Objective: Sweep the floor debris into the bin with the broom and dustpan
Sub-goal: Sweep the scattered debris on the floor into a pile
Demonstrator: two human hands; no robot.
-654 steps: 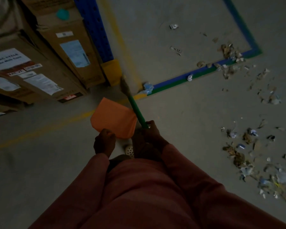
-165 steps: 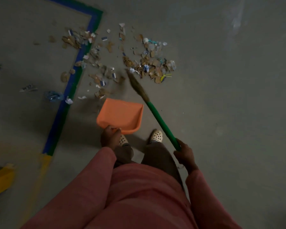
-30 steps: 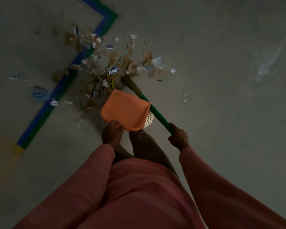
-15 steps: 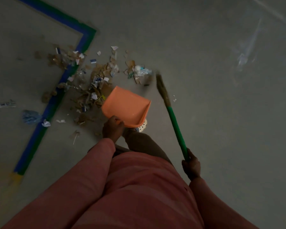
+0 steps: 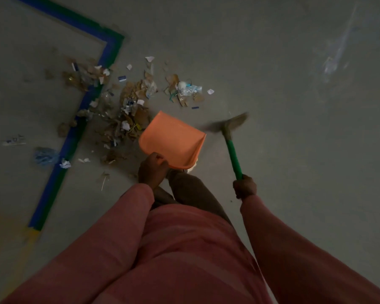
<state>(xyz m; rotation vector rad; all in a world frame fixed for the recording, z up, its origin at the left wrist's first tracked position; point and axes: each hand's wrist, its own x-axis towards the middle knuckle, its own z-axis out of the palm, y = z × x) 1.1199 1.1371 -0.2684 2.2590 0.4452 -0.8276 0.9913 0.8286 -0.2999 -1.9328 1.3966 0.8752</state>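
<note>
A blue and green tape line [image 5: 71, 137] is laid on the grey floor [image 5: 294, 150] at the left, bent at a far corner. A yellow marking [image 5: 31, 234] is seen at its near end. A pale glare [image 5: 333, 62] is cast far right.

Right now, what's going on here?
A person is sweeping. The left hand holds an orange dustpan by its rear edge; no debris shows on it. The right hand grips the broom, whose blurred head is right of the dustpan, apart from the debris. That pile lies on the floor left of and beyond the dustpan, spread across the blue-green tape. No bin is in view.
</note>
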